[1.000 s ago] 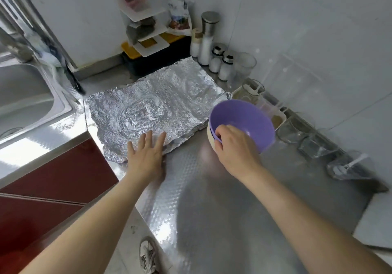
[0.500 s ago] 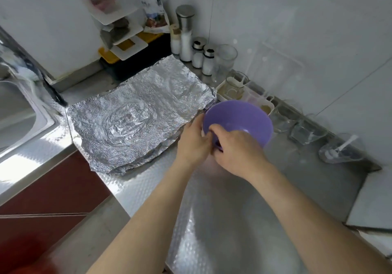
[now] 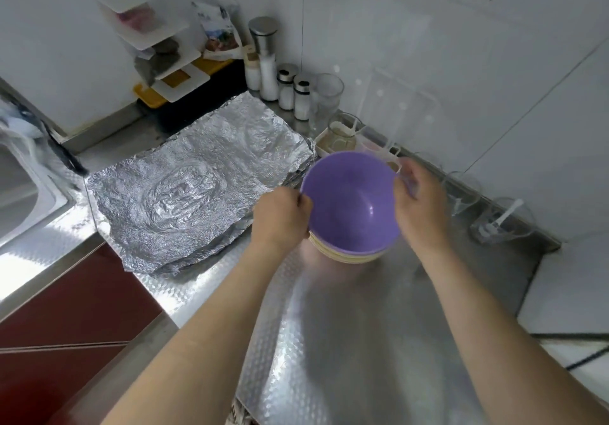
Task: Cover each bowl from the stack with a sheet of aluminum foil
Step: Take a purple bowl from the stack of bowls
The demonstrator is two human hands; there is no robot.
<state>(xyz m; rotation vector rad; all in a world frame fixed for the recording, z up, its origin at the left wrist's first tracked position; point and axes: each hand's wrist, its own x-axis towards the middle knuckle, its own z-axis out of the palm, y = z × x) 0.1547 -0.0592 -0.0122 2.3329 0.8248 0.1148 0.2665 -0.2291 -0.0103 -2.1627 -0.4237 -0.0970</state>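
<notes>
A purple bowl (image 3: 349, 200) tops a stack of bowls, with cream-coloured bowls (image 3: 346, 255) nested under it, standing on the steel counter (image 3: 329, 326). My left hand (image 3: 280, 218) grips the purple bowl's left rim. My right hand (image 3: 417, 204) grips its right rim. The purple bowl is tilted slightly toward me. A pile of crinkled aluminum foil sheets (image 3: 197, 187) lies flat on the counter just left of the bowls; a round dent shows in the top sheet.
A sink (image 3: 19, 194) is at the far left. Salt shakers (image 3: 286, 92), a steel-capped jar (image 3: 265, 55), glass cups (image 3: 326, 102) and seasoning containers (image 3: 341, 136) line the back wall. A white shelf rack (image 3: 158, 46) stands in the corner. Glass dishes (image 3: 501, 223) sit at right.
My left hand left the foil and moved right onto the bowl's left rim. My right hand shifted from the near rim to the right rim. The view swung right.
</notes>
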